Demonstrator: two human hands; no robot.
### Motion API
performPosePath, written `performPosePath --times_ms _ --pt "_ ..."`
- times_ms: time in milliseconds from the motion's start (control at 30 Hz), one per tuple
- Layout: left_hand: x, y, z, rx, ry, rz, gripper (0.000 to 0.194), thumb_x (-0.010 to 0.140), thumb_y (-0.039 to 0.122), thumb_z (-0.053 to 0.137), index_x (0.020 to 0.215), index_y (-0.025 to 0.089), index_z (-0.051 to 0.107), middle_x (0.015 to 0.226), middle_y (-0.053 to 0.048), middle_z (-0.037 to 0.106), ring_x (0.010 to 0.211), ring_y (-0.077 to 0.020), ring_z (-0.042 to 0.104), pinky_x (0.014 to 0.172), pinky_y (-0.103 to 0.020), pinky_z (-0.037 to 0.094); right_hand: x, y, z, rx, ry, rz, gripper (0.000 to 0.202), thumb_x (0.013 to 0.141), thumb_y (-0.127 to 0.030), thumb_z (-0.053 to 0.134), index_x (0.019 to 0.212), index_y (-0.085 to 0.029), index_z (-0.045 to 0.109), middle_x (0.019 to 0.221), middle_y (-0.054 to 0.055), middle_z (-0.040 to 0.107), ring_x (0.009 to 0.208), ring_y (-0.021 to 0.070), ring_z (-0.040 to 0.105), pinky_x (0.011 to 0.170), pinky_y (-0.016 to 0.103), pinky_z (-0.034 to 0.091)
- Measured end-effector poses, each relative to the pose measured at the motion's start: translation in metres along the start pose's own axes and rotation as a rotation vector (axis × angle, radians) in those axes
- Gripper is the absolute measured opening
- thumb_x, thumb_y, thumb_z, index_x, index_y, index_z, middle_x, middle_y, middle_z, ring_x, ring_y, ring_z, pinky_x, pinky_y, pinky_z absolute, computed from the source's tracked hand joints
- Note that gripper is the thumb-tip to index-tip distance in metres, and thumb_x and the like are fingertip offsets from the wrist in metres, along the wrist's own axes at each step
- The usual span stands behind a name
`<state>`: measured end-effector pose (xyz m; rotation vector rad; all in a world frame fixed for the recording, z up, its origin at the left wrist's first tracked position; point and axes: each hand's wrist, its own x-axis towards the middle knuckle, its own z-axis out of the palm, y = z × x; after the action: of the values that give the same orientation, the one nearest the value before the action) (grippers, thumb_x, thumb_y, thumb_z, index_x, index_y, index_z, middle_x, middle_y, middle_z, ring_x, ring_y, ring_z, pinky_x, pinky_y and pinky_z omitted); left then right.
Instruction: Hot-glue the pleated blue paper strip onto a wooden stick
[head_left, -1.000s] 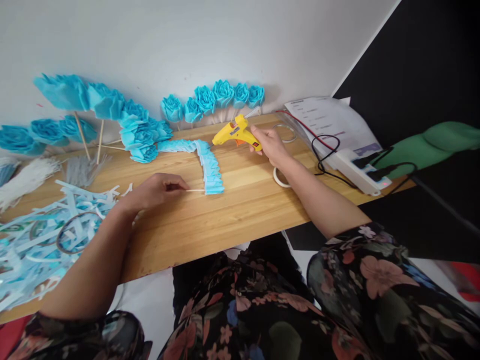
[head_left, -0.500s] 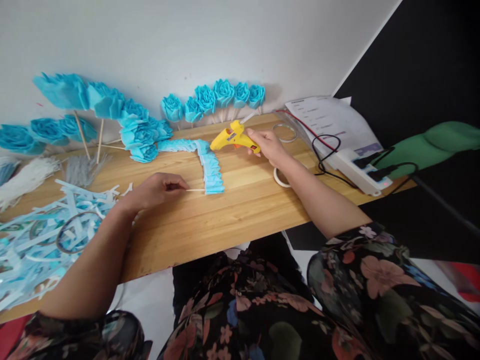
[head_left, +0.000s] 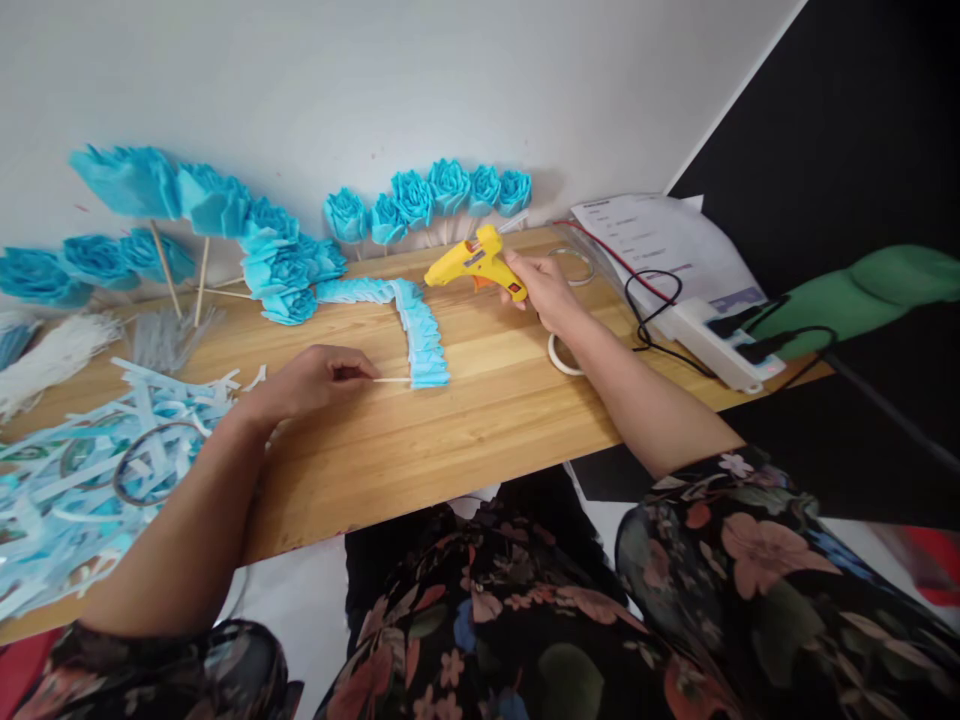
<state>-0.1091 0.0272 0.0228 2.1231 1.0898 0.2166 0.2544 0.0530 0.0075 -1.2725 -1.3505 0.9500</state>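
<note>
My left hand [head_left: 319,382] pinches the end of a thin wooden stick [head_left: 392,380] low over the table. The stick's other end meets the near end of a pleated blue crepe paper strip [head_left: 422,335], which bends at a corner and runs left toward the finished flowers. In my right hand [head_left: 546,290] is a yellow hot glue gun [head_left: 472,262], its nozzle pointing left, just above and right of the strip's bend. The fingers wrap round its handle. Whether the nozzle touches the paper, I cannot tell, though a small gap seems to show.
Blue paper flowers on sticks [head_left: 448,187] line the wall. Paper scraps [head_left: 97,480] and a tape roll [head_left: 157,462] lie at left. Another tape ring [head_left: 562,355] sits by my right forearm. A power strip [head_left: 709,345], black cable [head_left: 675,348] and papers [head_left: 667,245] are at right.
The glue gun in my right hand has moved slightly right and up, away from the strip's bend. My left hand and the stick stay nearly where they were.
</note>
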Motion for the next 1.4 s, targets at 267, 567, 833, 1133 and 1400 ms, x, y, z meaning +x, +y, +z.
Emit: performPosePath --times_ms 267,567,833,1133,1400 --pt "0.000 0.002 0.000 -0.004 -0.008 -0.003 0.038 0.086 0.054 0.065 0.091 0.020 0.080 0.088 -0.006 0.080 0.080 -0.0215 0.069 0.073 -0.030 0.053 -0.003 -0.001 0.002 0.003 -0.051 0.009 0.061 0.092 -0.073 0.070 0.064 -0.019 0.062 0.056 0.000 0.063 0.044 0.0064 0.045 0.044 0.022 0.033" --pt "0.000 -0.001 0.000 -0.008 0.004 -0.007 0.037 0.085 0.053 0.065 0.093 0.020 0.080 0.091 -0.006 0.081 0.082 -0.0211 0.070 0.074 -0.029 0.054 -0.001 0.008 0.001 -0.087 -0.136 -0.043 0.063 0.091 -0.077 0.067 0.068 -0.018 0.069 0.060 0.000 0.067 0.046 0.0064 0.047 0.044 0.021 0.034" --pt "-0.001 0.003 0.000 -0.015 0.001 -0.015 0.037 0.085 0.053 0.065 0.092 0.020 0.080 0.090 -0.007 0.080 0.080 -0.0215 0.070 0.072 -0.030 0.054 -0.003 -0.001 0.002 -0.009 -0.050 -0.023 0.066 0.090 -0.079 0.067 0.064 -0.019 0.064 0.057 0.001 0.064 0.046 0.0072 0.045 0.043 0.021 0.034" --pt "0.000 0.000 0.000 -0.026 -0.001 -0.013 0.039 0.085 0.056 0.067 0.093 0.020 0.081 0.090 -0.006 0.081 0.081 -0.0219 0.070 0.072 -0.030 0.054 -0.001 0.003 0.002 -0.011 -0.053 -0.008 0.059 0.091 -0.073 0.071 0.067 -0.019 0.065 0.058 0.000 0.065 0.045 0.0067 0.046 0.044 0.022 0.034" --pt "0.000 0.000 0.000 -0.002 -0.004 -0.009 0.040 0.086 0.055 0.064 0.092 0.019 0.081 0.089 -0.007 0.080 0.079 -0.0219 0.069 0.071 -0.030 0.053 -0.001 0.009 0.001 -0.115 -0.140 -0.067 0.061 0.095 -0.073 0.065 0.069 -0.018 0.070 0.061 0.001 0.069 0.046 0.0068 0.048 0.045 0.021 0.035"
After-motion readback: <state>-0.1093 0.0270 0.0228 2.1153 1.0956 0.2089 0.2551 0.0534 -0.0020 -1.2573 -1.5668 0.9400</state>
